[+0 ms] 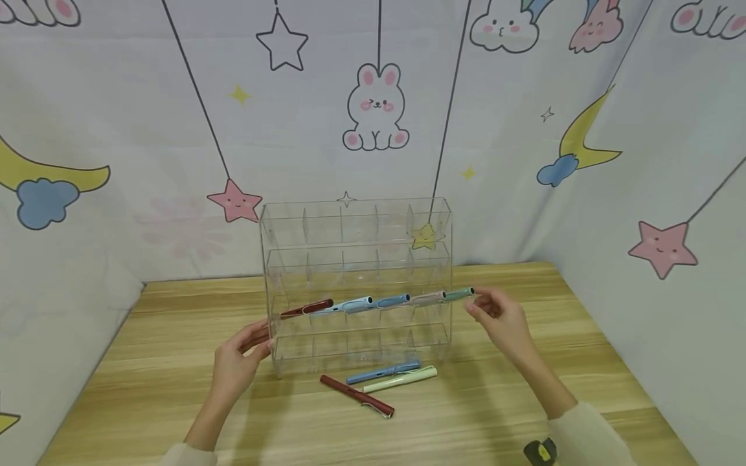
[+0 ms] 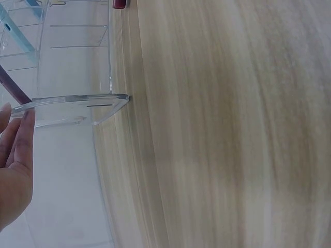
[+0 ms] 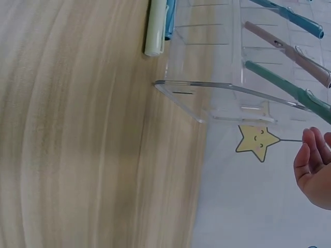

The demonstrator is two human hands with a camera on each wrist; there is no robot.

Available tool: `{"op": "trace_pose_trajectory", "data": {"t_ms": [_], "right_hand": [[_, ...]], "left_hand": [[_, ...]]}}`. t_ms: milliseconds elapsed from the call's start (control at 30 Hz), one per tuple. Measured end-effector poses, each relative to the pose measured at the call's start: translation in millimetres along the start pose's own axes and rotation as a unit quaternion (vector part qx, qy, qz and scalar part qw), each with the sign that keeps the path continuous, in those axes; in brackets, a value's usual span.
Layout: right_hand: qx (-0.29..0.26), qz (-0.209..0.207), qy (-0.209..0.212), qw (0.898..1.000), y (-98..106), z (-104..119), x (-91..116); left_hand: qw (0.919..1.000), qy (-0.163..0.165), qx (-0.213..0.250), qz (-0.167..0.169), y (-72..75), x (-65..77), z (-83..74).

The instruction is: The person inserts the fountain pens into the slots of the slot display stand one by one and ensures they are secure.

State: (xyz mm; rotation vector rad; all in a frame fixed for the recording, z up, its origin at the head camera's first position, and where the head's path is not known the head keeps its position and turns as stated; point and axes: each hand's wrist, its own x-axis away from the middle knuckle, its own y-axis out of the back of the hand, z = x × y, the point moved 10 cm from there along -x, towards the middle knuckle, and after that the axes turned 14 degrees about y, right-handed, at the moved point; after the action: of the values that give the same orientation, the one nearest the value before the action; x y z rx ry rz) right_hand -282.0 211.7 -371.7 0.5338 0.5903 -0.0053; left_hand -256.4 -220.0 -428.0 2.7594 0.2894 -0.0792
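Clear rack [image 1: 358,259]: upright on the worktop [image 1: 466,421], between the two grips, its tiers split into compartments
Racked pens: along the third tier from the top, left to right, a maroon pen [image 1: 307,309], a light blue pen [image 1: 350,305], a mid-blue pen [image 1: 393,301], a pinkish pen [image 1: 428,298] and a green pen [image 1: 459,294], all slanting with caps to the right
Left grip [image 1: 236,362]: at the rack's left side panel, fingers fairly straight and touching it, thumb apart
Right grip [image 1: 506,323]: just beside the green pen's cap end, fingers loosely bent, thumb apart, clamped on nothing; whether a fingertip touches, I cannot tell
Steadying: light, even pressure from both sides should serve best; a one-sided push could skid the rack or jostle the slanted pens
Loose pens: a blue one [image 1: 373,375], a pale green one [image 1: 402,380] and a dark red one [image 1: 346,389] in front, best left unbumped
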Motion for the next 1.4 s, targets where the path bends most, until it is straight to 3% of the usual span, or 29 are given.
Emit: {"op": "trace_pose_trajectory", "data": {"t_ms": [200, 367, 567, 867, 1000, 1100, 1400], "right_hand": [[0.001, 0.039, -0.023, 0.999, -24, -9, 20], [-0.018, 0.092, 0.012, 0.996, -61, -2, 37], [-0.060, 0.176, 0.051, 0.981, -108, 10, 57], [-0.088, 0.245, 0.077, 0.962, -160, 20, 87], [-0.079, 0.262, 0.090, 0.958, -176, 23, 98], [-0.058, 0.272, 0.076, 0.957, -183, 21, 103], [-0.004, 0.286, 0.060, 0.956, -188, 22, 107]], "left_hand": [[0.9998, -0.013, -0.010, -0.006, 0.9, 0.6, -2.7], [0.9999, -0.012, -0.008, -0.006, 0.7, 0.5, -2.0], [0.9999, -0.010, -0.007, -0.006, 0.4, -0.1, -1.0], [0.9999, -0.011, -0.006, -0.008, 0.7, 0.1, -1.9], [0.9999, -0.012, -0.008, -0.006, 0.6, 0.7, -2.7], [0.9999, -0.014, -0.007, -0.005, 0.1, 0.9, -3.4], [0.9998, -0.016, -0.009, -0.005, 0.5, 1.0, -2.4]]}}
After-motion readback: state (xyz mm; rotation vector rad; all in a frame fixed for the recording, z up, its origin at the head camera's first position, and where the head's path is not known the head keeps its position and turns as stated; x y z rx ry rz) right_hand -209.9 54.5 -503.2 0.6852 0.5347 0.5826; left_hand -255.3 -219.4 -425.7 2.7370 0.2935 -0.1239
